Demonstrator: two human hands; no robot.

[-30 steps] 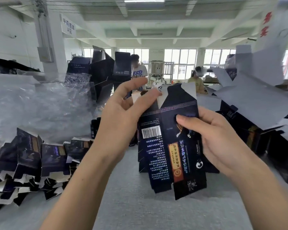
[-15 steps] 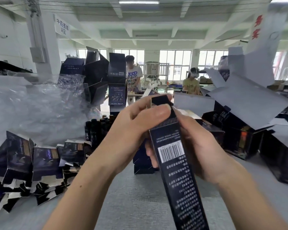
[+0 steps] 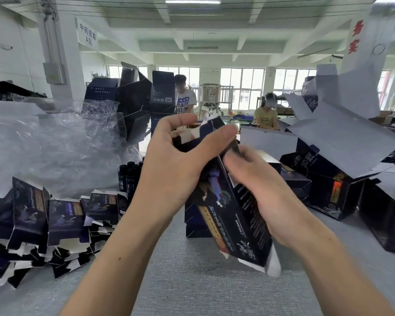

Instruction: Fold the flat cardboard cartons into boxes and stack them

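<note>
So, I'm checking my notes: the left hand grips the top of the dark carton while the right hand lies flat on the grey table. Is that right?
Not quite: the right hand is not on the grey table. It holds the dark carton lower down, in the air, as the head view shows. The left hand does grip the carton's top.

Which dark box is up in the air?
The dark blue cardboard carton held by the left hand and right hand; the other dark cartons lie in piles on the grey table.
</note>
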